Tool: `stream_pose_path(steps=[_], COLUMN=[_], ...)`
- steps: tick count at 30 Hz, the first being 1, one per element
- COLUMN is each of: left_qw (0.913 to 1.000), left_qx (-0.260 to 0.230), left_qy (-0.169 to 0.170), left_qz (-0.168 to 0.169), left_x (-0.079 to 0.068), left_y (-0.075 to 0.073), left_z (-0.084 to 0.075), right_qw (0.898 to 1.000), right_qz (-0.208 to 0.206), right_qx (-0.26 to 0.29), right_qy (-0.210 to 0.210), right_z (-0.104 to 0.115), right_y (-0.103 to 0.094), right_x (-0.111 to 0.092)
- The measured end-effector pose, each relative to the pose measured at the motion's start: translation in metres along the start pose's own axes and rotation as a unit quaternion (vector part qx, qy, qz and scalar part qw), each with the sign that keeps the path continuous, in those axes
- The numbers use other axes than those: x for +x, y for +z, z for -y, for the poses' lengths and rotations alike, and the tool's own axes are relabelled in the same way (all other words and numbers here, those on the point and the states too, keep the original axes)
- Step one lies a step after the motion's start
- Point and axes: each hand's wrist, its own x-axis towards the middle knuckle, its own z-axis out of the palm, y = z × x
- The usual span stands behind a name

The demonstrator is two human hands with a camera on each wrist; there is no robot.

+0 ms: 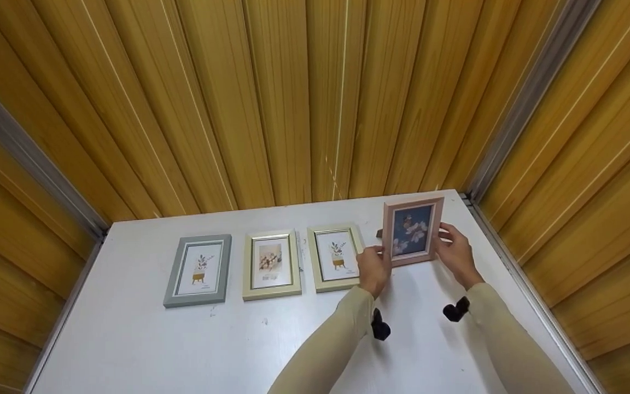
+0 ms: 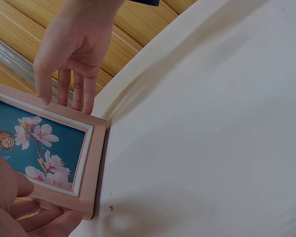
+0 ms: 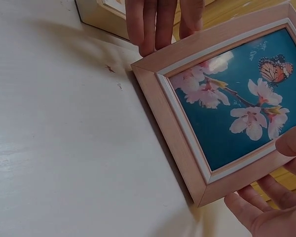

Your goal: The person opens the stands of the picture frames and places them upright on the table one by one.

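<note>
A pink picture frame [image 1: 413, 231] stands propped up at the right end of the white table, its lower edge down at the tabletop. Behind a glossy front, its picture shows pink blossoms and a butterfly on dark blue. My left hand [image 1: 374, 271] holds the frame's left side, with fingers along the edge in the left wrist view. On the opposite side, my right hand [image 1: 457, 254] grips the frame; the right wrist view shows the thumb on the front and fingers [image 3: 278, 192] at the edge. Behind the frame, a small brown piece [image 1: 379, 233] pokes out at the left.
Left of my hands lie a cream frame with a plant print [image 1: 315, 273], another cream frame [image 1: 248, 268] and a grey-green frame [image 1: 174, 279], in a row. The white table [image 1: 293, 350] meets a wood-panelled wall [image 1: 282, 109] at the back and metal rails at both sides.
</note>
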Motion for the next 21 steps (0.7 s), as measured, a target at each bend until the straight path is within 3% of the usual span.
stream_pose_path(steps=[5,10,15,21], left_qw=[0.9998,0.9996,0.9966,0.9937], left_qx=[-0.007,-0.007,0.007,0.013], left_qy=[-0.007,0.024,0.079,0.097], left_qz=[0.016,0.015,0.024,0.056], left_x=[0.001,0.004,0.002,-0.002], left_y=[-0.001,-0.006,-0.017,-0.039], left_z=[0.000,0.001,0.001,-0.001], right_qw=[1.000,1.000,0.999,0.994], right_qz=[0.001,0.010,0.017,0.014], right_qx=[-0.001,-0.001,-0.028,-0.078], right_qy=[0.014,0.010,-0.012,-0.076], right_z=[0.001,0.007,0.015,0.034], right_y=[0.000,0.001,-0.005,-0.016], right_x=[0.002,0.004,0.003,-0.003])
